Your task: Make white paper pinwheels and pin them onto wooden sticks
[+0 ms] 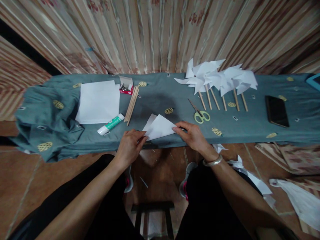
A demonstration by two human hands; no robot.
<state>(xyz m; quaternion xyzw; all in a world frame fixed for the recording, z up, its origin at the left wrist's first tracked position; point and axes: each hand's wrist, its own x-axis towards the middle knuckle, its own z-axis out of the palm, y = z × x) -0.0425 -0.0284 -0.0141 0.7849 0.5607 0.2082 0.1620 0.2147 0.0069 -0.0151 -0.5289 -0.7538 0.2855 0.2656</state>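
Note:
A folded sheet of white paper (161, 127) is held between my hands over the front edge of the cloth-covered table. My left hand (131, 145) pinches its left corner between thumb and fingers. On the opposite side, my right hand (191, 135) grips the right corner the same way. The paper is folded into a triangle, with part of another layer showing at its left. Scissors (201, 116) with pale green handles lie beyond my right hand. Left of the paper rest several thin wooden sticks (131, 106) and a glue stick (110, 124).
A stack of white paper (98, 103) lies at the left, beside a small open red box (126, 88) of metal pieces. Several paper pinwheels (217, 78) on sticks lie at the back right. A phone (277, 111) is farther right. Paper scraps (255, 181) litter the floor.

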